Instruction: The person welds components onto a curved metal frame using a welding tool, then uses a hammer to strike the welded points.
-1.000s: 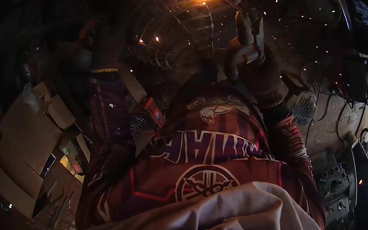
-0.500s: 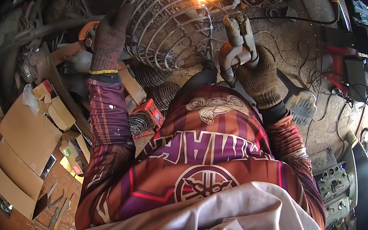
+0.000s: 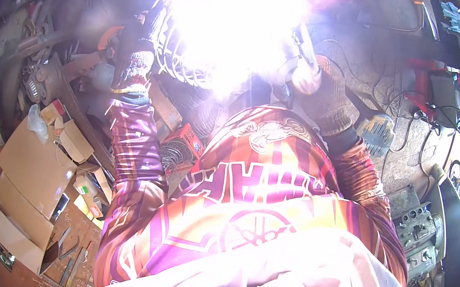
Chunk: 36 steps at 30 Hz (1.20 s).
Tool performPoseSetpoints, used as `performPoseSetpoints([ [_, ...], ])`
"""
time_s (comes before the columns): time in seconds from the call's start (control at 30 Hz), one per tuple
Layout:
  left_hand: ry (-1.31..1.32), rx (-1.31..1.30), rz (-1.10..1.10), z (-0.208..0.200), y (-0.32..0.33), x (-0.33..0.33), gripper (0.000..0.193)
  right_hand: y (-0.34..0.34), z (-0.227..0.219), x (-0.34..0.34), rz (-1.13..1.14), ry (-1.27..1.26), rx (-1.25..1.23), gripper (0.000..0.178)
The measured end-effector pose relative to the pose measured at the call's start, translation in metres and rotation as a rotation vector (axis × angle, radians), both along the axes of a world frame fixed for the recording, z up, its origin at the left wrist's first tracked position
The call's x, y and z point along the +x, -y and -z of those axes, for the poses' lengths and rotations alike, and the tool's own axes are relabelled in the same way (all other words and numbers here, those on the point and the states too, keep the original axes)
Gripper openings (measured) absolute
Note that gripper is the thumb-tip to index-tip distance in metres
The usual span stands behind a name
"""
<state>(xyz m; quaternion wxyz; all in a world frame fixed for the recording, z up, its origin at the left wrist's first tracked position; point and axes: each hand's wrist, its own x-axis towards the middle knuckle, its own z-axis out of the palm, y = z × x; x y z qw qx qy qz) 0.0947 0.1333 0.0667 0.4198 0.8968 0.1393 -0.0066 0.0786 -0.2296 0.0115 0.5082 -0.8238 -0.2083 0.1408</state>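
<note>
brown-knit-gloved right hand (image 3: 330,95) clamped on a pale metal tong-like holder (image 3: 307,78), dark-gloved left hand (image 3: 135,56), can't tell its grip tbh, beside a round grey wire coil (image 3: 177,67), blinding white glare (image 3: 236,21) swamping the coil between them

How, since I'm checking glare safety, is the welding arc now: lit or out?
Lit: white glare washes out the top centre, hiding part of the wire coil, and the pale cloth below looks overexposed.

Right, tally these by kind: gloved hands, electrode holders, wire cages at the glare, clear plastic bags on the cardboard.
Gloved hands: 2
Electrode holder: 1
Ringed wire cage: 1
Clear plastic bag: 1
Total: 5
</note>
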Motion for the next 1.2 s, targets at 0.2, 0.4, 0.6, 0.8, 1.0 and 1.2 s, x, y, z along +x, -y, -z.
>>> performPoseSetpoints([
  [0.2,0.018,-0.023,-0.008,0.003,-0.002,-0.001,0.045,-0.004,-0.022,0.003,0.032,-0.469,0.193,0.046],
  [0.4,0.054,-0.043,-0.003,0.011,-0.003,-0.002,0.042,0.014,-0.023,-0.001,0.296,-0.081,0.044,0.052],
  [0.6,0.081,0.025,0.014,0.013,0.0,0.003,0.034,0.043,-0.011,0.009,0.577,-0.166,0.175,0.046],
  [0.8,0.127,-1.36,-0.496,0.029,-0.016,0.001,0.028,0.078,-0.01,0.019,0.716,-0.243,0.329,0.039],
  [1.0,0.325,-0.97,-0.394,0.014,-0.01,0.0,0.026,0.117,-0.011,0.032,0.827,-0.283,0.615,0.038],
  [1.2,0.408,-0.728,-0.435,-0.004,-0.008,-0.003,0.027,0.181,0.0,0.06,0.973,-0.037,0.47,0.027],
])
